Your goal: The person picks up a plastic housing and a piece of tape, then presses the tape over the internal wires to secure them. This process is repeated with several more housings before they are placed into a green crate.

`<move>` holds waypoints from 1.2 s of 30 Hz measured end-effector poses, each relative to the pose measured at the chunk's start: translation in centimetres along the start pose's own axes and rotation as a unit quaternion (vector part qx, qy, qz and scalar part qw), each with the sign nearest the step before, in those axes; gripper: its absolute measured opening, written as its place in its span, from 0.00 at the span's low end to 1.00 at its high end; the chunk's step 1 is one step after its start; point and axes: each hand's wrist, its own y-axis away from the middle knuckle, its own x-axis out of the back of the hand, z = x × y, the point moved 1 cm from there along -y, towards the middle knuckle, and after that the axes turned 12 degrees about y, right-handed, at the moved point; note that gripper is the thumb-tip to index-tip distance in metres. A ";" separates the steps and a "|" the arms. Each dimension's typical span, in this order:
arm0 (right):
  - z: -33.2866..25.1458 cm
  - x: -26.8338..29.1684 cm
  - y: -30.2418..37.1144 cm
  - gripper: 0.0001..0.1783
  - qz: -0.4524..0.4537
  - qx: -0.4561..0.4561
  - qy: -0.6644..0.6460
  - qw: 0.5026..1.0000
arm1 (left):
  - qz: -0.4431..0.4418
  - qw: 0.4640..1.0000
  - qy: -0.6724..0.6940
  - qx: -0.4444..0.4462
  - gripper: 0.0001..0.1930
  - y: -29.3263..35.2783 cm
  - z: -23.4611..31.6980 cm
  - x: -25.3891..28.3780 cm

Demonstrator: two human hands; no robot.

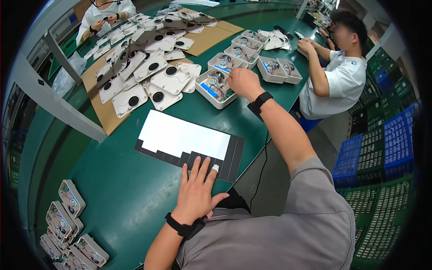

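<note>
Assembly workshop, green worktable (117, 189), stacked plastic crates (382, 213), wired casings (226, 60)

Matt plastic housing (208, 96), smooth tabletop (121, 180) (faintly glossy)

Here one can reach between the black-white sheet (186, 138) and the table's (126, 193) left-edge casings (60, 219); toward the far edge, plates (168, 78) obstruct.

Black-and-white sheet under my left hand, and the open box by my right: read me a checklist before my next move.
1. Sheet lying flat: ok, flat on the green table.
2. Left hand on the sheet: ok, fingertips at its near edge.
3. Left index fingertip bare: not ok, something white covers it.
4. Right hand at the open box: ok, at its right side.
5. Blue strip inside that box: ok.
6. Right fingers free: cannot tell, tips hidden.
</note>
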 end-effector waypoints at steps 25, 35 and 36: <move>-23.6 5.9 16.6 0.10 -0.100 0.427 -0.318 0.841 | 0.142 0.984 0.088 0.059 0.19 13.4 -4.8 4.8; -27.4 6.4 19.5 0.05 -0.013 0.426 -0.240 0.872 | 0.157 0.976 0.141 0.058 0.22 13.7 -5.1 3.0; -27.1 6.6 19.2 0.02 -0.054 0.412 -0.241 0.877 | 0.167 0.974 0.137 0.069 0.22 13.6 -5.0 2.8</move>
